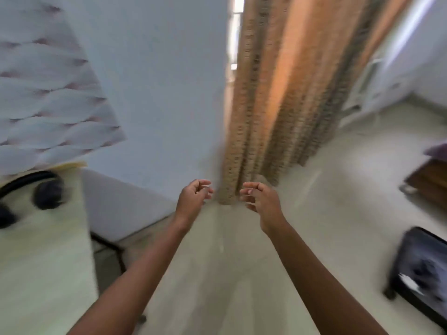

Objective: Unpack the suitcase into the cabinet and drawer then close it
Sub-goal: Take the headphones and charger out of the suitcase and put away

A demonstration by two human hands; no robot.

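suitcase [420,269] at the floor's right edge
left hand [193,197], right hand [261,201] out front, fingers loosely curled round nothing — likely free to fetch from it

— What's the room like?
— A pale blue wall [157,93] ahead. A tan patterned curtain [278,93] hangs to the cream floor [229,262], with daylight at a window [238,32] slit beside it.
— Furniture?
— A dark wooden piece [430,182] far right, blurred.
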